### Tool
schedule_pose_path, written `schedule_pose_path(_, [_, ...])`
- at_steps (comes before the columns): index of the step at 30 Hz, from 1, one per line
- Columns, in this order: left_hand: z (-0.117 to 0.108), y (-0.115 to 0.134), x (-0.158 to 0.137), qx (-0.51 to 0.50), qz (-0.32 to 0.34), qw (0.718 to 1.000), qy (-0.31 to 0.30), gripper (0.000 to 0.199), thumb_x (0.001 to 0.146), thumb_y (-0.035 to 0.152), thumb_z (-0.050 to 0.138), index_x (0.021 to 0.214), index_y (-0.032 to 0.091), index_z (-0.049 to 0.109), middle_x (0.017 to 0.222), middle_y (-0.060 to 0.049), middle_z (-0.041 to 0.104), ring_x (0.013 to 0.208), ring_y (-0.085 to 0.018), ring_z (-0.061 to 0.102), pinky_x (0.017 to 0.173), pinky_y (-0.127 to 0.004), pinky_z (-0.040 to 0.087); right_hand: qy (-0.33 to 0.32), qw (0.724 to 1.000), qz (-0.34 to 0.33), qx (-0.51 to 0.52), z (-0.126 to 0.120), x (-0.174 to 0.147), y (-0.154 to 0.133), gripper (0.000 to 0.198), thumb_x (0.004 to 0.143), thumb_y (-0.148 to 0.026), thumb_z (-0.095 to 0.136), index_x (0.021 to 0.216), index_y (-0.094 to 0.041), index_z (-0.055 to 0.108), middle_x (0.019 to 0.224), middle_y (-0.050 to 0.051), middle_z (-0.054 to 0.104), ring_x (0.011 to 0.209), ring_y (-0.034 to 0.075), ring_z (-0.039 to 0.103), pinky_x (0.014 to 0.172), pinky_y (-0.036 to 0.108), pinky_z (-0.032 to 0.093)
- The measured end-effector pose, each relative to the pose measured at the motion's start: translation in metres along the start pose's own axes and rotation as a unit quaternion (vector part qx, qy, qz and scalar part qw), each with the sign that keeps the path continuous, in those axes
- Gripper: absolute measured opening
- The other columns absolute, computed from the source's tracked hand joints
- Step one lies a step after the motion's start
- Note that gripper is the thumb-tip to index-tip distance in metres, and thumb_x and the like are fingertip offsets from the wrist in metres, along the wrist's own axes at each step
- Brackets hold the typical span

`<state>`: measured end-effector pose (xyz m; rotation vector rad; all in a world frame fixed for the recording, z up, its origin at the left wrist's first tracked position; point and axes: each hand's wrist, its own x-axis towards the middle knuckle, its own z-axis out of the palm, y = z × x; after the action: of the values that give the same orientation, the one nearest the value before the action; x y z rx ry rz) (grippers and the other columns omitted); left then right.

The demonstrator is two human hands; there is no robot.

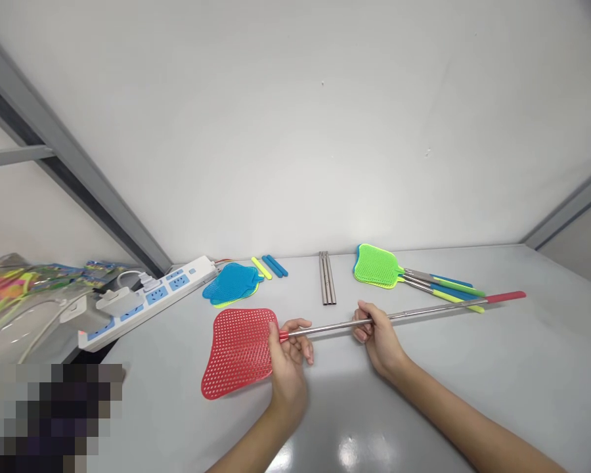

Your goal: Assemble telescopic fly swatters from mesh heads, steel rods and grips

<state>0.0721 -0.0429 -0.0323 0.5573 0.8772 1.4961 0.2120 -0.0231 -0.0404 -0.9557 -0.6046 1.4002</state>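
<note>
A red fly swatter (241, 351) with an extended metal rod and a red grip at its far right end is held above the table in both hands. My left hand (290, 358) grips it where the perforated head meets the rod, thumb on top. Around the middle of the rod, the fingers of my right hand (380, 338) are closed. Just beyond lie several bare metal rods (328, 279), side by side. To the right of them, a pile of assembled green and blue fly swatters (377, 266) rests with handles pointing right.
Blue swatter heads (232, 282), with a yellow-green one beneath, lie at the back left beside blue grips (274, 265) and a yellow grip (261, 268). A white power strip (150, 302) with plugs runs along the left. Plastic-bagged items (14, 289) sit at far left. A wall closes the back.
</note>
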Motion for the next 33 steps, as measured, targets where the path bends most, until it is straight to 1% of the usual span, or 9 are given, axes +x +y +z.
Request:
schedule_pose_path(3, [-0.0002,-0.0004,0.0002,0.030,-0.015,0.999,0.007,0.046,0.076,0.051,0.034,0.068,0.013,0.058,0.038,0.002,0.041,0.039,-0.008,0.037,0.041,-0.020,0.032,0.020,1.000,0.015,-0.012,0.0003,0.0005,0.0002,0.036,0.072,-0.030,0.049,0.043,-0.018,0.029,0.042,-0.007,0.022,0.035,0.006,0.027,0.038,0.023,0.020])
schedule_pose_path(6, [0.0002,-0.0008,0.0008,0.060,-0.024,0.998,0.010,0.047,0.076,0.052,0.034,0.069,0.013,0.058,0.038,0.002,0.042,0.038,-0.009,0.039,0.041,-0.020,0.032,0.015,1.000,0.010,-0.012,0.0013,0.0000,0.0001,0.037,0.072,-0.030,0.048,0.043,-0.018,0.029,0.041,-0.007,0.022,0.035,0.006,0.028,0.039,0.023,0.021])
schedule_pose_path(11, [0.0014,-0.0017,0.0026,0.089,-0.018,0.996,0.013,0.048,0.076,0.053,0.033,0.070,0.012,0.057,0.039,0.002,0.043,0.038,-0.009,0.040,0.040,-0.020,0.032,0.009,1.000,0.011,-0.013,0.0028,-0.0004,0.0000,0.037,0.072,-0.030,0.047,0.042,-0.018,0.029,0.041,-0.007,0.024,0.035,0.006,0.028,0.039,0.023,0.021])
schedule_pose_path(21, [0.0026,0.0004,0.0006,0.078,-0.023,0.997,0.012,0.046,0.074,0.055,0.034,0.068,0.014,0.055,0.039,0.002,0.043,0.037,-0.009,0.041,0.040,-0.020,0.032,0.007,1.000,0.013,-0.020,0.0026,-0.0012,0.0002,0.037,0.072,-0.031,0.046,0.043,-0.018,0.029,0.041,-0.006,0.025,0.035,0.006,0.029,0.039,0.023,0.023])
schedule_pose_path(25, [0.0026,-0.0001,-0.0001,0.067,-0.024,0.997,0.009,0.046,0.076,0.054,0.032,0.068,0.014,0.054,0.039,0.002,0.043,0.038,-0.009,0.041,0.040,-0.020,0.032,0.012,1.000,0.018,-0.022,0.0031,-0.0012,0.0001,0.036,0.072,-0.031,0.046,0.043,-0.018,0.030,0.041,-0.006,0.025,0.035,0.006,0.029,0.039,0.023,0.023])
schedule_pose_path(33, [0.0012,-0.0008,0.0001,0.075,-0.026,0.997,0.007,0.045,0.078,0.051,0.029,0.069,0.015,0.053,0.039,0.002,0.043,0.039,-0.010,0.040,0.041,-0.020,0.032,0.014,1.000,0.016,-0.020,0.0038,-0.0015,0.0005,0.035,0.072,-0.030,0.046,0.042,-0.018,0.031,0.041,-0.006,0.026,0.035,0.007,0.030,0.040,0.024,0.022])
